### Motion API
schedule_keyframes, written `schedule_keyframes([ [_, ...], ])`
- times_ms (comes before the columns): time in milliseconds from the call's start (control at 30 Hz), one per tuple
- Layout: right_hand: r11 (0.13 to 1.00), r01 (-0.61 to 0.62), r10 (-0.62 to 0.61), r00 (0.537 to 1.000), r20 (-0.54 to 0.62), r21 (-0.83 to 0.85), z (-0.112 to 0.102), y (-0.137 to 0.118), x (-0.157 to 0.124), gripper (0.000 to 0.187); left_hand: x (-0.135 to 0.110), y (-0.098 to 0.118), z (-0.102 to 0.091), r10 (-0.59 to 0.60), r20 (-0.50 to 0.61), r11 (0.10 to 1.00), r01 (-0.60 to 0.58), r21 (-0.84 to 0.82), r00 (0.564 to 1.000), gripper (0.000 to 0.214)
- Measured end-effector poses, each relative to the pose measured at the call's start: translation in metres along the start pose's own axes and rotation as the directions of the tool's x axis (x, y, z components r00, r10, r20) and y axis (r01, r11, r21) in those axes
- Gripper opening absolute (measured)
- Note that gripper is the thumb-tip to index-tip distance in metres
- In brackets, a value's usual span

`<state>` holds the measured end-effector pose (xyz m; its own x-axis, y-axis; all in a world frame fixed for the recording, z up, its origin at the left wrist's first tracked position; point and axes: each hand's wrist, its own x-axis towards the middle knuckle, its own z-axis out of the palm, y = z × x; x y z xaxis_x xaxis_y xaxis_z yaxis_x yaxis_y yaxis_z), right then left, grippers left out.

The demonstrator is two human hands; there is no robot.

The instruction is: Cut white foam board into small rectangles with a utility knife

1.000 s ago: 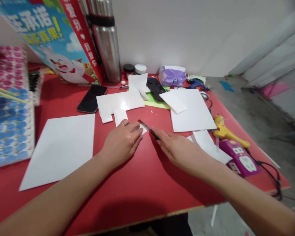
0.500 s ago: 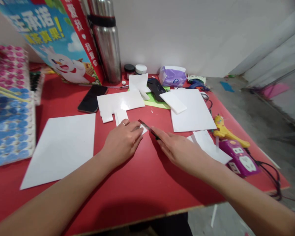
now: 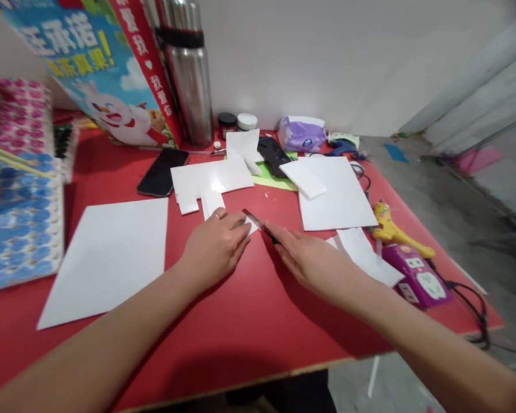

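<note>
My left hand lies palm down on the red table, fingers together, pressing a small white paper piece whose edge shows past the fingertips. A ring sits on one finger. My right hand is closed on a thin dark blade-like tool, whose tip touches that paper piece next to my left fingertips. Other white cut pieces lie just beyond my left hand.
A large white sheet lies left, another at right. A black phone, steel flask, colourful box, tissue pack, yellow toy, purple power strip and dotted sheets ring the work area.
</note>
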<state>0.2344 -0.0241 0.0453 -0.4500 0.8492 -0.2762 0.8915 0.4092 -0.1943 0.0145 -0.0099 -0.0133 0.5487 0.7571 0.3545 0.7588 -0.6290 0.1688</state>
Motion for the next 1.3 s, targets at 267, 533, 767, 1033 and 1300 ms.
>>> schedule_keyframes([
  [267, 1.000, 0.003, -0.003, 1.000, -0.001, -0.004, 0.0013, 0.0008, -0.0008, 0.055, 0.0002, 0.0000, -0.0001, 0.003, -0.006, 1.000, -0.003, 0.006, 1.000, 0.026],
  [533, 1.000, 0.001, -0.001, 1.000, 0.019, -0.001, -0.0027, -0.0022, -0.0002, 0.055, 0.0003, -0.0004, 0.0002, 0.010, -0.018, 1.000, -0.010, 0.012, 1.000, 0.026],
  [767, 0.995, 0.031, -0.030, 0.999, 0.013, -0.091, -0.0032, 0.0010, 0.0020, 0.057, 0.0002, -0.0007, 0.0005, 0.018, -0.016, 0.999, -0.018, 0.029, 1.000, 0.028],
  [1033, 0.984, 0.055, -0.048, 0.998, 0.046, -0.170, -0.0026, -0.0042, 0.0037, 0.062, 0.0005, 0.0031, 0.0009, -0.030, 0.002, 0.999, 0.030, 0.043, 1.000, 0.029],
  [1300, 0.983, 0.053, -0.044, 0.998, 0.053, -0.177, -0.0074, -0.0070, -0.0052, 0.057, -0.0002, 0.0010, 0.0054, -0.051, 0.003, 0.999, 0.051, 0.006, 0.999, 0.029],
])
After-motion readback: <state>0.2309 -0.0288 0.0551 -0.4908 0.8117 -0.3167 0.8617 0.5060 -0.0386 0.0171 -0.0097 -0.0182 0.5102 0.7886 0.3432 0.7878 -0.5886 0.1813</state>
